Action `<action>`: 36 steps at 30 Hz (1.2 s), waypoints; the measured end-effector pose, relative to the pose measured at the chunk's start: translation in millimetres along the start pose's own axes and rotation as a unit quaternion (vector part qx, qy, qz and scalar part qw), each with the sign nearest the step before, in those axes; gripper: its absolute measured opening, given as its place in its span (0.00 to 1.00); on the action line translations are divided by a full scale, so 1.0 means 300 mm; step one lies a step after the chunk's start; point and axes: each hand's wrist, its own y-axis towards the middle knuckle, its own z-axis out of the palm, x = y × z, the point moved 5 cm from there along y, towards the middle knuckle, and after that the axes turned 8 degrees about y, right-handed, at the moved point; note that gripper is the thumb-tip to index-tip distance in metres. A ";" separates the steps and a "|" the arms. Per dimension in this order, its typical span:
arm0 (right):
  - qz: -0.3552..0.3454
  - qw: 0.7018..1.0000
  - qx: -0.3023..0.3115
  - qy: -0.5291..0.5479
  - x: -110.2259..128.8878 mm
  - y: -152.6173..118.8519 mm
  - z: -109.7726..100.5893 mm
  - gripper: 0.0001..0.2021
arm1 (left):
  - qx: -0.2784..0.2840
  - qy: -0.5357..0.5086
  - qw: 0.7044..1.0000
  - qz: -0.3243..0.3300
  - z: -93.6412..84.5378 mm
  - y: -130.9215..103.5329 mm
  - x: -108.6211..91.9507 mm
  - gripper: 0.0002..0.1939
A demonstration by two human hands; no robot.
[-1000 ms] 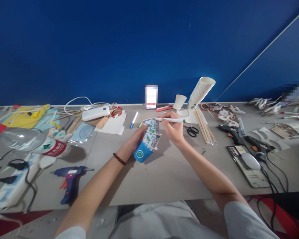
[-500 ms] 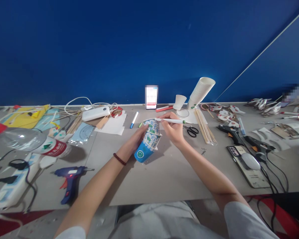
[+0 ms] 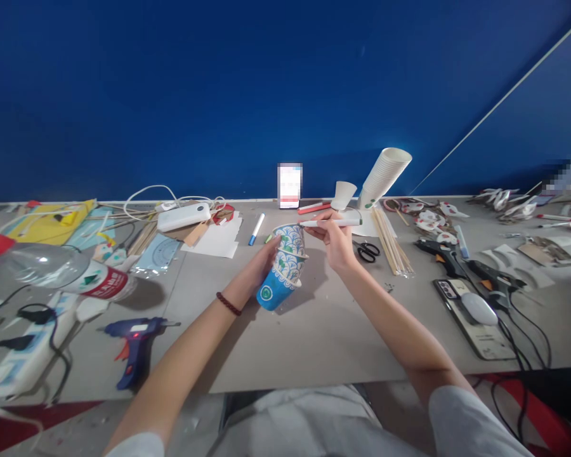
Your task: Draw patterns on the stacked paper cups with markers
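Note:
My left hand (image 3: 265,260) is closed around the left side of a tilted stack of paper cups (image 3: 288,265), nested into one another. The cups carry blue scallop patterns with green patches, and the lowest one is solid blue with a round green mark. In my right hand (image 3: 335,238) is a white marker pen (image 3: 337,223) with a green end, pinched between the fingers. Its tip points left, at the rim of the top cup; whether it touches I cannot tell. A second marker (image 3: 256,229), white and blue, lies on the table beyond my left hand.
A phone (image 3: 290,186) stands against the blue wall. Behind my right hand are a tall stack of white cups (image 3: 385,178), scissors (image 3: 367,252) and wooden sticks (image 3: 393,244). A blue glue gun (image 3: 136,346) and a bottle (image 3: 76,270) lie left; black glue guns (image 3: 492,276) and another phone (image 3: 473,320) lie right.
My right hand has shifted slightly right, and the marker in it lies more level, its tip nearer the top cup's right rim. The cup stack and my left hand have barely moved.

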 end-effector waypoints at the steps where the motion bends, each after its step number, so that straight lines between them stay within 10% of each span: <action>1: 0.017 1.000 -0.007 0.011 -0.007 0.008 -0.006 0.04 | -0.001 0.000 1.000 -0.001 0.000 0.000 -0.002 0.26; 24: 0.049 0.999 0.014 0.012 -0.020 0.011 0.004 0.03 | 0.018 0.026 0.999 -0.041 0.009 -0.022 0.011 0.28; 36: -0.025 0.996 0.062 -0.056 0.046 -0.036 0.045 0.01 | 0.110 0.007 0.992 0.066 0.038 -0.043 -0.035 0.35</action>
